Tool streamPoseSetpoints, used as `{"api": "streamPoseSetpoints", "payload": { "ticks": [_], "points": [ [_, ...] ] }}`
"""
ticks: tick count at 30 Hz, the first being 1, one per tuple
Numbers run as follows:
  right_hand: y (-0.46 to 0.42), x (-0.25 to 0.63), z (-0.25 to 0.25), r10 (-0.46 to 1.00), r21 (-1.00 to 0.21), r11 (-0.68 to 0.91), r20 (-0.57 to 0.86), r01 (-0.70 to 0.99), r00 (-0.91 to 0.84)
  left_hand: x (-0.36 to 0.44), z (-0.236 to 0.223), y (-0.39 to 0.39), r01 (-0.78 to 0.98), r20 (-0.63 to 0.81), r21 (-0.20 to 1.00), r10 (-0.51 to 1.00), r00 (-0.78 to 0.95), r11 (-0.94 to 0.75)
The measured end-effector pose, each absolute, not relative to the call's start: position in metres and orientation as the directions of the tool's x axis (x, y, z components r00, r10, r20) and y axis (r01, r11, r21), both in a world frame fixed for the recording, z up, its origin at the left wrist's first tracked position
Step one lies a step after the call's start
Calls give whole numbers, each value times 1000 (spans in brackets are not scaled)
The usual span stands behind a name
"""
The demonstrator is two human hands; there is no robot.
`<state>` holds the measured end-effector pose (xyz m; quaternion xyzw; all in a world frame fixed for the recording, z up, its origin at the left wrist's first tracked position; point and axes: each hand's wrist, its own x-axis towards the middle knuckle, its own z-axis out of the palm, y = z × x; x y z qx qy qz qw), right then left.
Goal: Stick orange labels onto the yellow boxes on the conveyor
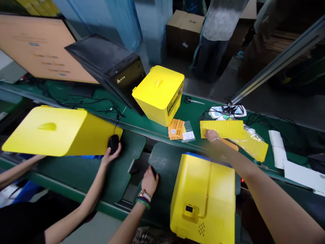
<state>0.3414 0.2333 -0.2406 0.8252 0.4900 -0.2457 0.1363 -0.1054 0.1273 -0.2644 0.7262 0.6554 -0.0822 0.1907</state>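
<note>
Green table [195, 112]: right hand [212, 135], grip released, lies flat on a dimpled yellow sheet [223, 129]. Left hand [149, 181], also released, rests on a dark mat [165, 162], just beside a yellow plastic housing [203, 200]. Behind, a cardboard box [184, 34] sits on the floor near a standing co-worker [215, 34].

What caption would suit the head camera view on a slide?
Right hand on a yellow sheet, left hand on a green mat, beside a yellow case.
</note>
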Motion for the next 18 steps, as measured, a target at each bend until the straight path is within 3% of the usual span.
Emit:
{"api": "streamPoseSetpoints", "payload": {
  "ticks": [7, 13, 18],
  "points": [
    [238, 342, -236, 735, -63, -497, -560, 866, 382, -86, -270, 96, 943, -380, 328, 907, 182, -52],
    [220, 338, -217, 773, -133, -537, -474, 833, 422, -77, -257, 87, 853, -252, 503, 920, 299, -139],
    [200, 331, -200, 793, -185, -562, -397, 806, 462, -57, -234, 76, 753, -253, 633, 871, 420, -179]
  ]
}}
